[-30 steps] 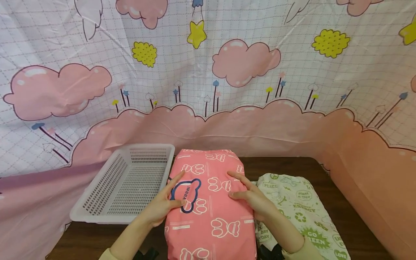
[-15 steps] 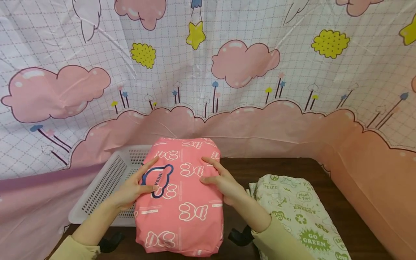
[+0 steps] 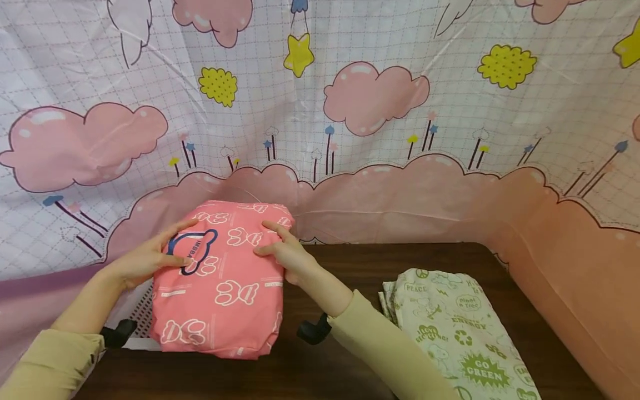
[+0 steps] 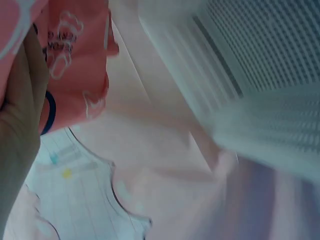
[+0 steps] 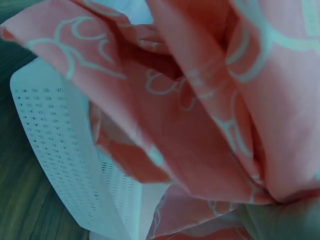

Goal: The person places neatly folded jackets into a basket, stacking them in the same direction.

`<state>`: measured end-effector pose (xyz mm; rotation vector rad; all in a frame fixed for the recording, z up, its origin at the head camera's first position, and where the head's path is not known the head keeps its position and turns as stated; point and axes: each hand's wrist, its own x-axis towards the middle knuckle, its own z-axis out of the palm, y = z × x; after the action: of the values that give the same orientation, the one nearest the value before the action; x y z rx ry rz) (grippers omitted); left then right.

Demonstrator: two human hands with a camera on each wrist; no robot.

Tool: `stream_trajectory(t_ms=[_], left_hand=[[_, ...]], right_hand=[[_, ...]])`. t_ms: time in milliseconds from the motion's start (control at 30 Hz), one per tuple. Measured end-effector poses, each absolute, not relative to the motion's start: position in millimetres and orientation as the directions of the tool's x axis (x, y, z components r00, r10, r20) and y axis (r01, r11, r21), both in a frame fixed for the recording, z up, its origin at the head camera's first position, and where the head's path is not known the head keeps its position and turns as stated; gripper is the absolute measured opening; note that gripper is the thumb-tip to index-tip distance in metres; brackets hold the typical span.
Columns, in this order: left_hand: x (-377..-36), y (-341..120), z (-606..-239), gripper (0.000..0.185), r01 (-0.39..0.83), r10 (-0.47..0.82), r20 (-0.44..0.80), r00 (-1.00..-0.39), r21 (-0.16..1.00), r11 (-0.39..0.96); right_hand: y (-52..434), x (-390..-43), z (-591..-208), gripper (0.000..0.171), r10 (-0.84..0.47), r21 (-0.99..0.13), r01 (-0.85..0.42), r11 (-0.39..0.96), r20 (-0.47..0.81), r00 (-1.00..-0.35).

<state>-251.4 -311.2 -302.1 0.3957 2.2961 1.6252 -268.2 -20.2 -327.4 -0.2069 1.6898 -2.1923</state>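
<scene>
Fingers on a folded pink cloth with white bear outlines.

Folded pink cloth with white prints, over white basket

Pink bear-print bundle (white outlines), green-printed cream cloth, white basket

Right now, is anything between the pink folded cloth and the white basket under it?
Nothing visible. Both hands, left and right, hold the pink cloth over the white basket, whose mesh shows bare below it.
</scene>
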Motion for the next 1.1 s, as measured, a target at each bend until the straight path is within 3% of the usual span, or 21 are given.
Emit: stream_trajectory(t_ms=[200, 500, 800, 1100], left_hand=[[-267.2, -345.5, -299.8, 0.076, 0.051, 0.310, -0.079, -0.948, 0.919, 0.392], [-280.2, -384.9, -317.0, 0.063, 0.057, 0.274, -0.054, -0.960, 0.922, 0.383], [-296.9, -397.1, -347.7, 0.062, 0.054, 0.224, -0.031, -0.974, 0.930, 0.364], [-303.1, -396.1, -384.2, 0.067, -0.028, 0.202, -0.100, -0.974, 0.942, 0.333]], right_hand=[[-58.9, -291.6, -326.4, 0.069, -0.369, -0.947, 0.210, -0.244, -0.110, -0.923], [-104.0, -315.9, -342.9, 0.065, -0.343, -0.946, 0.187, -0.264, -0.090, -0.935], [-119.9, -330.5, -371.1, 0.071, -0.315, -0.966, 0.156, -0.205, -0.086, -0.945], [-125.6, -333.2, -403.2, 0.076, -0.305, -0.978, 0.174, -0.117, -0.132, -0.943]])
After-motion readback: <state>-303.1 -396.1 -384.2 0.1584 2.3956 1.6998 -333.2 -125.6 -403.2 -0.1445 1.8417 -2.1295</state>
